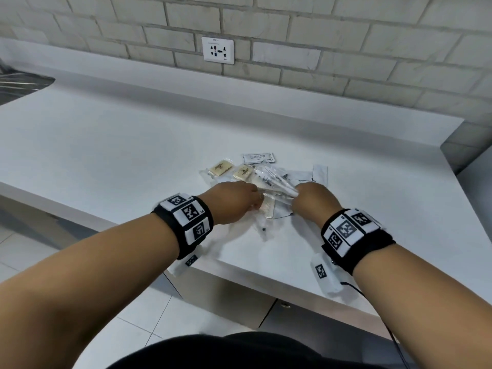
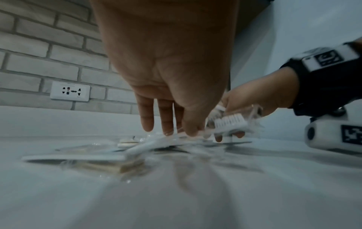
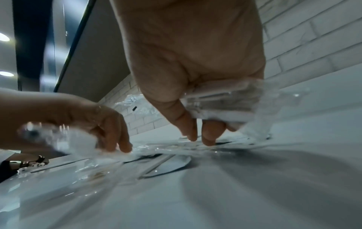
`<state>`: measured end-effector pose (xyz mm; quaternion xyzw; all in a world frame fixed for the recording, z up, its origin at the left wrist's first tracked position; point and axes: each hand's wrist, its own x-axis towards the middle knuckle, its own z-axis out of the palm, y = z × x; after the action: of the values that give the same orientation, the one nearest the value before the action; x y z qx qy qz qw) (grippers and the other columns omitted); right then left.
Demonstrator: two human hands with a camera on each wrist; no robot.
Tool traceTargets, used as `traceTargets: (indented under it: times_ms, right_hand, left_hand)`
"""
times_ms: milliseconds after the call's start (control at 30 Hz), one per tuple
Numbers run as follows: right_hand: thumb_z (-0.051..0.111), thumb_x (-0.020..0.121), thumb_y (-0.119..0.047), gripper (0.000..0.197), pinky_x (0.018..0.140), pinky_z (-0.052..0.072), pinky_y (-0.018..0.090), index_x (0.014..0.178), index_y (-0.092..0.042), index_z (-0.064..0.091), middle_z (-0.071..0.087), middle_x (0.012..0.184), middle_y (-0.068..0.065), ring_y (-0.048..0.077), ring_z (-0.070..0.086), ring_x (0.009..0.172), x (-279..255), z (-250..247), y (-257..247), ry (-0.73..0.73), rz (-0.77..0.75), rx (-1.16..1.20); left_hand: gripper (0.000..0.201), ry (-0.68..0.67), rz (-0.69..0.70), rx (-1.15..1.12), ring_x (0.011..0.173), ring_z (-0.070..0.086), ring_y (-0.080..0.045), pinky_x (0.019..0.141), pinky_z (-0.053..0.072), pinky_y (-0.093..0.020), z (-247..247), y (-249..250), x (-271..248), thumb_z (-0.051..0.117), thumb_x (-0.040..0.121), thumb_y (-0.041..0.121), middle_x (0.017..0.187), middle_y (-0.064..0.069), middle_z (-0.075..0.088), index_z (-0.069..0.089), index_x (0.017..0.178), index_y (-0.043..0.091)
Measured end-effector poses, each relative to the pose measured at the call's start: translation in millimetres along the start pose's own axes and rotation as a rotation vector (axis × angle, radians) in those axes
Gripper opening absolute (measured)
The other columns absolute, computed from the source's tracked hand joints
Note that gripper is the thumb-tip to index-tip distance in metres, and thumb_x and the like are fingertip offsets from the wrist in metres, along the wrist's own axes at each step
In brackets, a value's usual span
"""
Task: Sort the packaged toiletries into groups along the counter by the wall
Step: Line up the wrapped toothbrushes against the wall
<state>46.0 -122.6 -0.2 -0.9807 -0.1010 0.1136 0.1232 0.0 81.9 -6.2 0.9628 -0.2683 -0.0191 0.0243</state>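
A loose pile of packaged toiletries (image 1: 262, 187) lies mid-counter. It has two wrapped soap bars (image 1: 221, 167), a printed sachet (image 1: 258, 157), flat white sachets (image 1: 319, 173), a wrapped comb (image 1: 267, 210) and clear packets. My right hand (image 1: 298, 198) grips a bundle of wrapped white toothbrushes (image 1: 274, 181) just above the pile; a brush head (image 2: 229, 122) and the crinkled wrapper (image 3: 221, 100) show between its fingers. My left hand (image 1: 251, 199) reaches down beside it. Its fairly straight fingers (image 2: 166, 122) touch a wrapped toothbrush handle (image 2: 154, 143) on the pile.
The white counter (image 1: 119, 145) runs along a grey brick wall with a power socket (image 1: 217, 50). A raised ledge (image 1: 266, 91) lines the wall. The front edge is near my wrists. A dark wrapped object (image 1: 21, 82) sits at far left, and the counter ends at right (image 1: 450, 166).
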Motion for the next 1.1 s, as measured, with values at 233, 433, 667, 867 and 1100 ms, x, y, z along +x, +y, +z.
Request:
traceTargets:
  times_ms: [233, 433, 667, 867, 1100]
  right_hand:
    - [0.052, 0.084, -0.031, 0.009, 0.067, 0.045, 0.031, 0.081, -0.022, 0.054, 0.058, 0.094, 0.006, 0.025, 0.057, 0.081, 20, 12, 8, -0.056, -0.063, -0.046]
    - [0.063, 0.073, -0.035, 0.015, 0.067, 0.051, 0.029, 0.079, -0.022, 0.061, 0.065, 0.082, -0.002, 0.015, 0.061, 0.074, 31, 4, 14, -0.173, -0.026, -0.079]
    - [0.064, 0.085, -0.034, 0.015, 0.076, 0.048, 0.030, 0.092, -0.021, 0.061, 0.069, 0.089, -0.005, 0.017, 0.064, 0.086, 28, -56, 10, -0.366, -0.038, -0.006]
    - [0.075, 0.059, -0.018, 0.046, 0.077, 0.049, 0.040, 0.097, 0.002, 0.061, 0.071, 0.087, 0.019, 0.033, 0.065, 0.079, 36, -98, -1, -0.349, 0.054, 0.475]
    - [0.076, 0.052, -0.035, 0.048, 0.075, 0.049, 0.040, 0.092, -0.014, 0.062, 0.070, 0.087, 0.013, 0.029, 0.063, 0.077, 121, -55, -73, -0.195, 0.169, 0.432]
  left_hand:
    - [0.014, 0.215, -0.100, -0.457, 0.082, 0.055, -0.007, 0.073, 0.043, -0.018, -34, -11, 9, 0.053, 0.093, 0.013, 0.087, 0.017, 0.060, 0.062, 0.101, 0.020]
    - [0.017, 0.276, -0.187, -0.857, 0.085, 0.067, -0.013, 0.077, 0.052, -0.027, -54, -40, 25, 0.056, 0.091, 0.015, 0.085, 0.006, 0.070, 0.058, 0.086, 0.031]
    - [0.007, 0.312, -0.281, -0.880, 0.065, 0.065, -0.005, 0.062, 0.046, -0.019, -78, -118, 36, 0.057, 0.091, 0.013, 0.084, 0.005, 0.073, 0.060, 0.090, 0.020]
    - [0.010, 0.206, -0.397, -0.726, 0.067, 0.068, -0.011, 0.064, 0.050, -0.024, -76, -192, 52, 0.055, 0.088, 0.022, 0.077, 0.004, 0.070, 0.061, 0.089, 0.015]
    - [0.018, 0.048, -0.469, -0.606, 0.074, 0.070, -0.023, 0.068, 0.056, -0.031, -55, -252, 84, 0.046, 0.084, 0.015, 0.079, -0.010, 0.074, 0.062, 0.086, 0.007]
